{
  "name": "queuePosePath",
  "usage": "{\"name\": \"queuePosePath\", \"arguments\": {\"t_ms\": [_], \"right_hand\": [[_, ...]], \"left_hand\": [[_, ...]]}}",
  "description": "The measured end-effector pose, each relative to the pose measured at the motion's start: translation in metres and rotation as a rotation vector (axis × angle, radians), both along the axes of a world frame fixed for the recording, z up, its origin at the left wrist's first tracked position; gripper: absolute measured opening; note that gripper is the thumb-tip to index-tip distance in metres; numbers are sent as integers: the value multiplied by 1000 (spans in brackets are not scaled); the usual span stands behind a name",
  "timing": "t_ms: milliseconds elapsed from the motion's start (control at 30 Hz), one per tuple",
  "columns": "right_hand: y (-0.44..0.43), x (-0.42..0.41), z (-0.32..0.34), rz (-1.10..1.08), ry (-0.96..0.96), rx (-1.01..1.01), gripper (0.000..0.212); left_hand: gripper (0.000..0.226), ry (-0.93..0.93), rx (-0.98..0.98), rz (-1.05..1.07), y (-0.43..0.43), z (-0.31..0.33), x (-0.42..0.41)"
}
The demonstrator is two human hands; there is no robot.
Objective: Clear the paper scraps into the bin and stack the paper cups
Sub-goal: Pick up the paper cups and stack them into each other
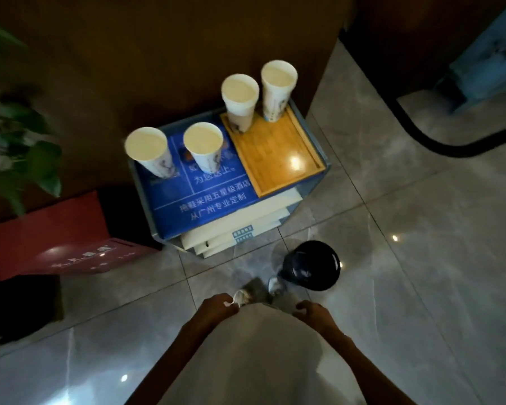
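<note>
Several white paper cups stand upright and apart on a small stand. Two are on its blue printed top (205, 206): one at the left (149, 150), one beside it (203, 147). Two more, one (240, 97) and another (278, 86), stand at the back of a wooden tray (278, 162). A black round bin (310, 266) sits on the floor in front of the stand, to the right. My left hand (216, 309) is low at my waist, fingers closed on a small white paper scrap (226, 303). My right hand (311, 314) is curled at my waist, just below the bin, with nothing seen in it.
A red box (56, 238) lies on the floor left of the stand, with a leafy plant (21, 153) above it. White boxes (240, 229) are stacked under the stand's top. A brown wall panel rises behind. Grey tiled floor spreads to the right.
</note>
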State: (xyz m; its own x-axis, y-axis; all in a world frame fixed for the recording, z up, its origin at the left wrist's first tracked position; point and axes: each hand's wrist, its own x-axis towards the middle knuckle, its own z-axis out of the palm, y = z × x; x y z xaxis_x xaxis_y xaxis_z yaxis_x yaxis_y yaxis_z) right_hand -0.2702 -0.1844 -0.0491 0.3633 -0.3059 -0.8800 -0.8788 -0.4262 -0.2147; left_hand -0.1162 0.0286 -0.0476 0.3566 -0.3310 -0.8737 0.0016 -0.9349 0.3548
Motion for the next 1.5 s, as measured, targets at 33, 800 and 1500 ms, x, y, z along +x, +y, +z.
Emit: {"name": "queuePosePath", "arguments": {"t_ms": [33,800,1500], "right_hand": [[-1,7,1,11,-6,11,41],[-129,227,91,320,-475,83,36],[-218,378,189,545,-921,-138,47]], "left_hand": [[35,4,-11,40,3,2,2],[37,-500,-326,522,-78,95,117],[48,-883,-456,176,-207,213,249]]}}
